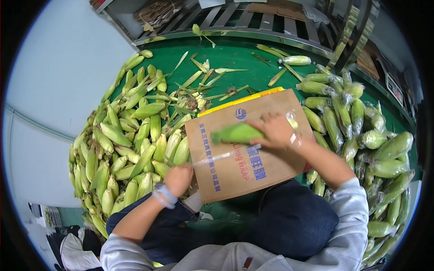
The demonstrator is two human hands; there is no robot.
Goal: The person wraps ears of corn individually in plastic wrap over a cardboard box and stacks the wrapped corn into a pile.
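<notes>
A brown cardboard box (212, 180) with blue and red print lies across my lap, its top facing up. Over it, my right hand (275, 131) grips one end of a green ear of corn in its husk (239, 134), which is blurred by motion. My left hand (179, 179) is closed at the box's left edge; what its fingers hold, if anything, is hidden. A shiny streak on the box top runs from near that hand toward the corn, possibly clear film. A small pale yellow-green piece (292, 120) shows just beyond my right hand.
Unwrapped corn ears (113, 135) are heaped on the left. Film-wrapped corn ears (384, 158) pile up on the right. Torn husks and scraps (199, 97) litter the green floor (230, 56) ahead. A slatted metal rack (253, 27) stands at the back. A yellow strip (242, 101) edges the box's far side.
</notes>
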